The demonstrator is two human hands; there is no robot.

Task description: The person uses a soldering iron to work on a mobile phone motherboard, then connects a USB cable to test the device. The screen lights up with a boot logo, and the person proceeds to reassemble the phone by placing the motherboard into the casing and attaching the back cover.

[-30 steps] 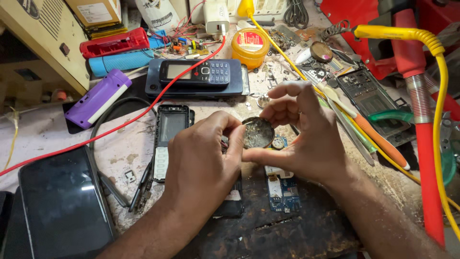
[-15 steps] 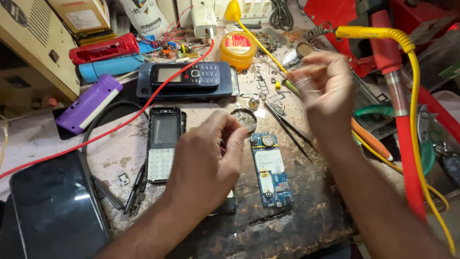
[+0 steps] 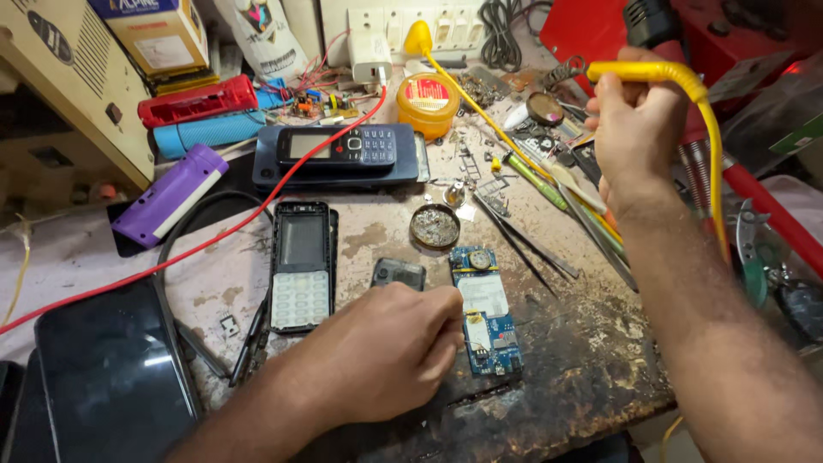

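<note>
Left hand (image 3: 390, 347) perhaps covering a small part.

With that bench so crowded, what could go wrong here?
The right hand grips a yellow cable above scattered tools; a swing might snag the tweezers. The left hand presses beside the bare blue circuit board, which could slide or get scratched. The red wire crossing the table might catch the open phone frame.

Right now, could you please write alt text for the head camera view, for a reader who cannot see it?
The left hand rests on a worn workbench, fingertips on a blue phone circuit board. The right hand is raised and grips a yellow cable. An empty phone front cover lies left of the board.
</note>
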